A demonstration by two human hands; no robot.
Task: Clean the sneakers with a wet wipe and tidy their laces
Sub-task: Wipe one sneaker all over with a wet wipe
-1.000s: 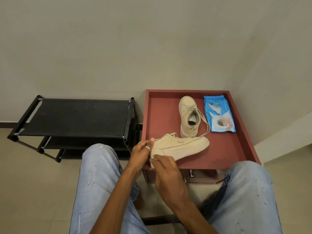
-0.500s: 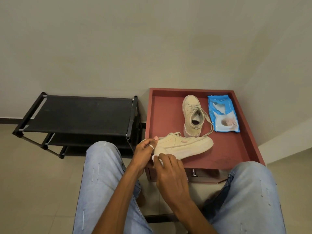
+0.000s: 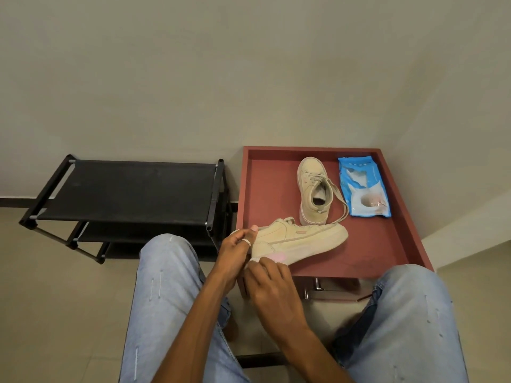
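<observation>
Bench (image 3: 265, 189): red-brown top with a raised rim, set in a wall corner. Three items lie on it.

1. Far sneaker (image 3: 309, 178): upright on its sole, toe toward the far wall. A loose lace (image 3: 341, 205) trails on the top to its right.
2. Wipes pack (image 3: 363, 187): blue, lying flat, just right of that sneaker.
3. Near sneaker (image 3: 301, 240): on its side, sole toward the person. Its right end rests on the top and its left end juts past the near-left corner. The left hand (image 3: 235, 252) grips that end, and the right hand (image 3: 271, 286) holds a pale wipe (image 3: 276, 257) at the sole.

Floor (image 3: 55, 286): tiled. It carries the bench and a black rack (image 3: 130, 189) just to the bench's left.
</observation>
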